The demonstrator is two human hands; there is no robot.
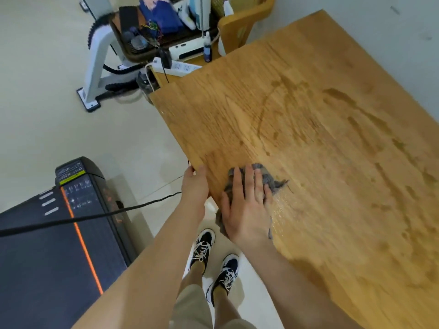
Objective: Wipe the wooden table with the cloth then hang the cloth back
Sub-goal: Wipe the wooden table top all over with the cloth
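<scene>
A large wooden table [308, 129] fills the right side of the head view, with wet streaks across its top. A crumpled grey cloth [270, 179] lies at the table's near left edge. My right hand [247, 205] presses flat on the cloth, fingers spread, with part of the cloth hanging over the edge below the palm. My left hand [194, 186] grips the table's edge just left of the cloth, thumb on top.
A dark treadmill [59, 245] stands on the floor at lower left, crossed by a black cable [95, 217]. A cluttered cart [161, 29], a white power strip [178, 67] and a wooden chair [240, 24] sit beyond the table's far left corner. My feet are below the table edge.
</scene>
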